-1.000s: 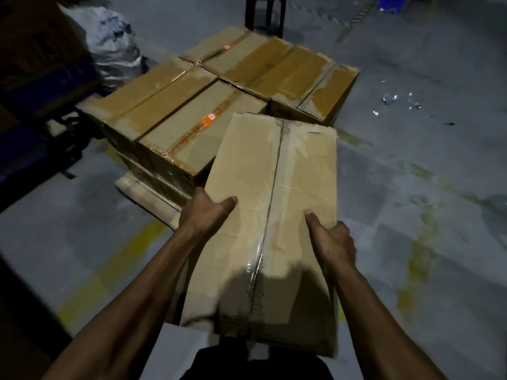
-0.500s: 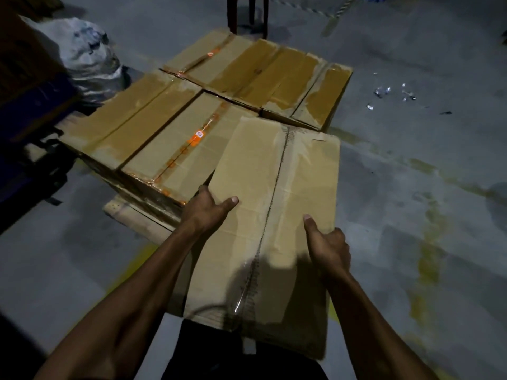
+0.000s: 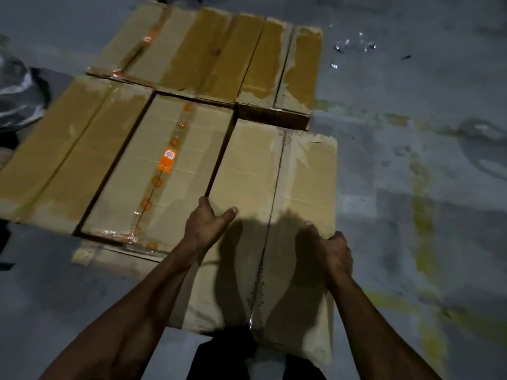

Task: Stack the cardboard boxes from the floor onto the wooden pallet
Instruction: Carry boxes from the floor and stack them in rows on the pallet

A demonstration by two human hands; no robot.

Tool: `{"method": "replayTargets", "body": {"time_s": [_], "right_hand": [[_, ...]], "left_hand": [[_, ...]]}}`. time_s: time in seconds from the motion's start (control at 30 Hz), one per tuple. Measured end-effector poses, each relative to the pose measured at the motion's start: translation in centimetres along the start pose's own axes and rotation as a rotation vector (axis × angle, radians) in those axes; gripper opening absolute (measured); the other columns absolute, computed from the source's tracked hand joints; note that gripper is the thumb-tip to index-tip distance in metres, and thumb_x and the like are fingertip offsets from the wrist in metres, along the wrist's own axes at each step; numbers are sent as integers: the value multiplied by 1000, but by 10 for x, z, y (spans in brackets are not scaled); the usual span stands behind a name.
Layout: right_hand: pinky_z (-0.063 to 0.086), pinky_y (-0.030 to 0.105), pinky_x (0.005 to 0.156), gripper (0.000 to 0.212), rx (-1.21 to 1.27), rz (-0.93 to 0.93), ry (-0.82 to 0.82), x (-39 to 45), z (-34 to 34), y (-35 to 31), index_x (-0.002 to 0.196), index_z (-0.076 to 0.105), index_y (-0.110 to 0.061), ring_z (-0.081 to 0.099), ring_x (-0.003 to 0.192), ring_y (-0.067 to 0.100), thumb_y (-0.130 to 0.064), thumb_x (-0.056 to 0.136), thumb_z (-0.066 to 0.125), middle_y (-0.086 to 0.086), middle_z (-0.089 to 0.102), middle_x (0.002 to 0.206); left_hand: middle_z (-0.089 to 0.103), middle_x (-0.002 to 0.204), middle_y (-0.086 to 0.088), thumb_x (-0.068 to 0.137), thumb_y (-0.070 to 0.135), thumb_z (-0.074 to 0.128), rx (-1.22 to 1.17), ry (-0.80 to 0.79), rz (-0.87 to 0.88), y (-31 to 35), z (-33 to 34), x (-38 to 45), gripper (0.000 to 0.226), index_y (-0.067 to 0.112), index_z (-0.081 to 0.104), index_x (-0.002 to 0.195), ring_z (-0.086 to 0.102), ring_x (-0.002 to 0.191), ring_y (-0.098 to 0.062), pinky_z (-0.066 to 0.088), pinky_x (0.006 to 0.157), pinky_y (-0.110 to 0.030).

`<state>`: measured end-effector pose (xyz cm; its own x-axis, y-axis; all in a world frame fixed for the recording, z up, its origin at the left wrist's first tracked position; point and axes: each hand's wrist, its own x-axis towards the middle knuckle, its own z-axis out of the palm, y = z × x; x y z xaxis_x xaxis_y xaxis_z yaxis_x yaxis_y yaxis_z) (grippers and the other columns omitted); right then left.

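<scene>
A long taped cardboard box (image 3: pixel 274 187) is gripped at both long sides: my left hand (image 3: pixel 205 226) on its left edge, my right hand (image 3: pixel 333 248) on its right edge, thumbs on top. The box's far end lies beside the stacked boxes; its near end hangs toward my body. Beside it on the left sits a box with orange tape (image 3: pixel 162 171), then another plain box (image 3: pixel 68 149). Behind them lie further boxes (image 3: pixel 208 56). A corner of the wooden pallet (image 3: pixel 90 255) shows under the stack's near edge.
Grey concrete floor (image 3: pixel 425 187) with faded yellow paint marks stretches to the right. Small shiny scraps (image 3: pixel 354 46) lie on the floor at the back right. A pale plastic sack (image 3: pixel 19 97) sits at the left edge.
The held box has moved forward and down so its left side runs along the orange-taped box. The view has come closer to the stack. Both hands keep their grip.
</scene>
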<state>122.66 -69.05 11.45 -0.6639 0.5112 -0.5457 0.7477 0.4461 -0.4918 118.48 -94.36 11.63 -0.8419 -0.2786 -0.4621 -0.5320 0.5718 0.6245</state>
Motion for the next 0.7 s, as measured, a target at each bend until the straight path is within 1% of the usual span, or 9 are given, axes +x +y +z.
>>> {"method": "replayTargets", "body": {"time_s": [0.07, 0.17, 0.27, 0.3, 0.4, 0.47, 0.53, 0.6, 0.7], "right_hand": [[52, 48, 91, 96, -16, 22, 15, 7, 12, -6, 128, 50, -14, 60, 104, 38, -92, 72, 41, 16, 61, 118], [48, 43, 89, 88, -17, 37, 41, 24, 27, -14, 131, 50, -12, 59, 107, 39, -82, 79, 47, 18, 61, 120], [46, 42, 92, 84, -12, 42, 37, 42, 39, -23, 136, 47, -10, 57, 113, 40, -76, 83, 52, 19, 59, 126], [46, 43, 92, 84, -11, 41, 40, 48, 44, -27, 137, 47, -11, 57, 114, 40, -75, 83, 52, 19, 59, 127], [46, 44, 95, 86, -9, 37, 53, 67, 57, -34, 137, 48, -12, 57, 115, 41, -78, 82, 51, 19, 59, 128], [47, 46, 97, 87, 23, 32, 48, 82, 68, -38, 138, 47, -14, 56, 116, 41, -79, 80, 53, 18, 59, 128], [47, 49, 100, 88, 62, 34, 19, 99, 81, -42, 142, 43, -16, 56, 118, 41, -78, 80, 55, 18, 59, 131], [46, 50, 102, 86, 67, 33, -4, 113, 93, -45, 146, 37, -16, 53, 122, 43, -73, 84, 56, 19, 56, 135], [43, 50, 103, 83, 80, 16, 25, 125, 102, -43, 147, 34, -18, 51, 124, 43, -70, 86, 55, 19, 54, 138]], "left_hand": [[63, 122, -13, 83, 58, 70, -30, -33, 22, -6, -2, 17, 72, 10, 46, 132, 60, 109, -35, 52, 93, -46], [58, 119, -17, 80, 62, 68, 69, -42, 30, -12, -2, 44, 73, 10, 49, 127, 59, 107, -39, 51, 92, -50], [52, 127, -26, 87, 35, 72, 146, -37, 66, -16, 3, 69, 60, -1, 48, 129, 49, 122, -44, 45, 98, -50], [51, 129, -29, 87, 33, 72, 158, -29, 83, -16, 4, 77, 61, -5, 48, 129, 46, 126, -46, 43, 100, -51], [50, 129, -31, 76, 49, 65, 155, -15, 123, -18, 6, 101, 80, -8, 47, 129, 42, 127, -48, 41, 102, -53], [39, 146, -32, 77, 51, 65, 200, -29, 153, -18, 9, 119, 94, -9, 36, 142, 31, 139, -48, 30, 113, -53], [14, 162, -26, 85, 50, 68, 354, -65, 185, -24, 18, 131, 103, -6, 16, 154, 10, 151, -41, 12, 121, -49], [2, 165, -20, 85, 69, 54, 529, -96, 253, -38, 29, 137, 110, 0, 7, 157, 0, 153, -35, 3, 122, -47], [22, 161, -23, 78, 85, 22, 654, -49, 371, -59, 39, 140, 116, -4, 26, 153, 21, 150, -39, 11, 120, -51]]}}
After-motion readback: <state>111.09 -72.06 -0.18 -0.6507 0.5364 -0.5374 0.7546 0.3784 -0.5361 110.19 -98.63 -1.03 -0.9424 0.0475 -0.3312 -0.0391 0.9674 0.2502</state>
